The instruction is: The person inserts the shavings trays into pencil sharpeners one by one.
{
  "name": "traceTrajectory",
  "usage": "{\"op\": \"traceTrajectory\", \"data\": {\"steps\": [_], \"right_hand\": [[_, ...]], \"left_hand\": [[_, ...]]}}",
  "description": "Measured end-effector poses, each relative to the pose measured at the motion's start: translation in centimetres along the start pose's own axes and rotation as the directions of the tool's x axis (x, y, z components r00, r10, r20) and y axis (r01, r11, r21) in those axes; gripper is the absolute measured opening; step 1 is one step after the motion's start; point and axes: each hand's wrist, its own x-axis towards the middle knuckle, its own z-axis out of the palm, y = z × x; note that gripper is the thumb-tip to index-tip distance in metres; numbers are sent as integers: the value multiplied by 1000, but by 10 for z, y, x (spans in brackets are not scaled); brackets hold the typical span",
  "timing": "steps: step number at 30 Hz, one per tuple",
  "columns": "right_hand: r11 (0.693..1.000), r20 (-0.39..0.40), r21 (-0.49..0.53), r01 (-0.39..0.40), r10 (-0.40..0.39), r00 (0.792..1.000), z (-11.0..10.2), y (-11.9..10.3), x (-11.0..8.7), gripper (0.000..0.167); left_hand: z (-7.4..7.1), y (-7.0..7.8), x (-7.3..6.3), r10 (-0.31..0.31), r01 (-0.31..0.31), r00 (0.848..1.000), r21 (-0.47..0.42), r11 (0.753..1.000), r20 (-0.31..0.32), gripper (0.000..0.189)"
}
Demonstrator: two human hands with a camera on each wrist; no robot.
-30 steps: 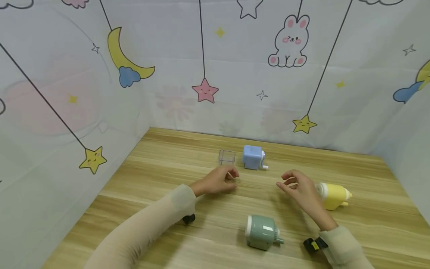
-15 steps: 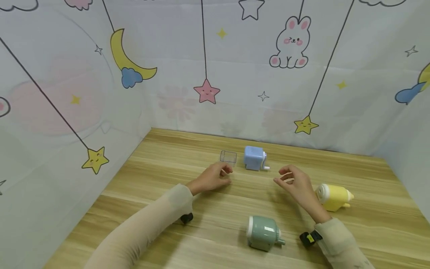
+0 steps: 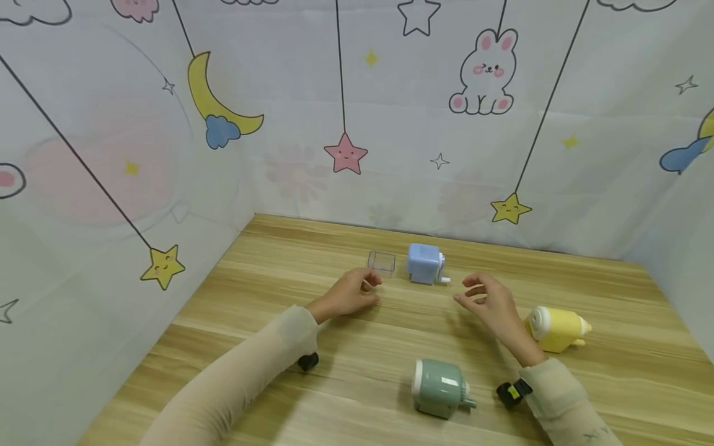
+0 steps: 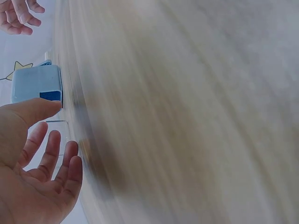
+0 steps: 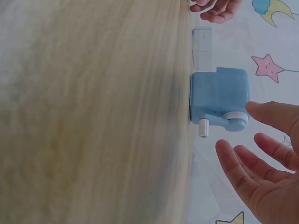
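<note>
A blue crank pencil sharpener stands toward the back of the table, its white-tipped handle on the right side. Left of it lies a clear plastic bin, apart from the body. My left hand hovers just in front of the bin, fingers loosely bent, holding nothing. To the right of the sharpener, my right hand is held above the table, thumb and fingers apart around bare air. In the right wrist view the blue sharpener shows its crank side, beyond the right fingertips.
A green crank sharpener lies near the front, between the forearms. Behind the right wrist sits a yellow sharpener. A printed cloth walls the wooden table at the back and sides.
Both hands have shifted slightly left, the left one a little away from the blue sharpener. The view has drifted slightly. The sharpeners and the clear bin stay in place.
</note>
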Motion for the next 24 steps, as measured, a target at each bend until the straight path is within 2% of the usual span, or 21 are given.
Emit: {"op": "traceTrajectory", "data": {"steps": [13, 24], "right_hand": [[1000, -12, 21, -3, 3, 1000, 2, 1, 9, 32], [999, -18, 47, 7, -6, 1000, 10, 3, 17, 34]], "left_hand": [[-3, -3, -1, -14, 14, 1000, -18, 1000, -14, 28], [-6, -7, -2, -45, 41, 995, -40, 998, -88, 26]]}}
